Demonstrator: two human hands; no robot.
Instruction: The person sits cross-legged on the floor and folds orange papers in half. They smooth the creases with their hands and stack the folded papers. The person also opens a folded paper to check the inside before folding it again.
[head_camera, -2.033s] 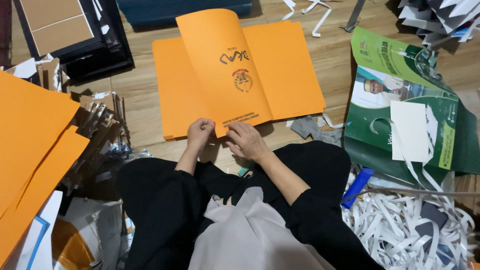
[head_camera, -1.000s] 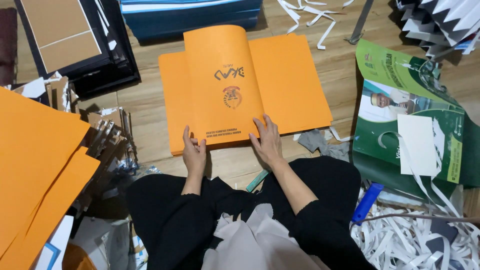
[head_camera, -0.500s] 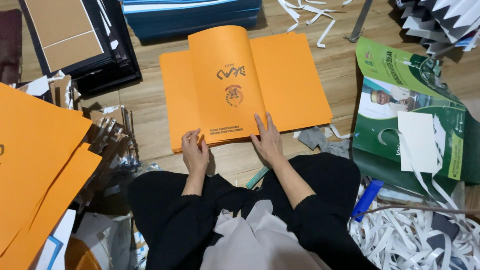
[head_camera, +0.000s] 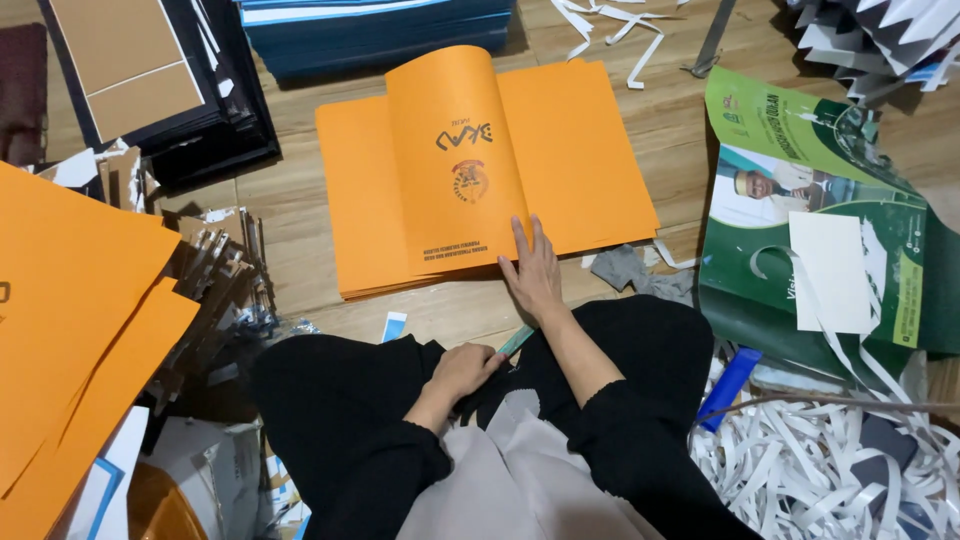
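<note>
In the middle of the frame, the right hand (head_camera: 537, 273) lies flat and open on the folded orange paper cover (head_camera: 470, 165). Lower down, the left hand (head_camera: 462, 372) pinches a thin teal stick (head_camera: 516, 341).

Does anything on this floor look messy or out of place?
Yes. White paper strips lie in a tangled heap at lower right, with more scattered at the top. On the orange stack, the printed top sheet arches up instead of lying flat, held by the right hand. The left hand rests in the lap.
</note>
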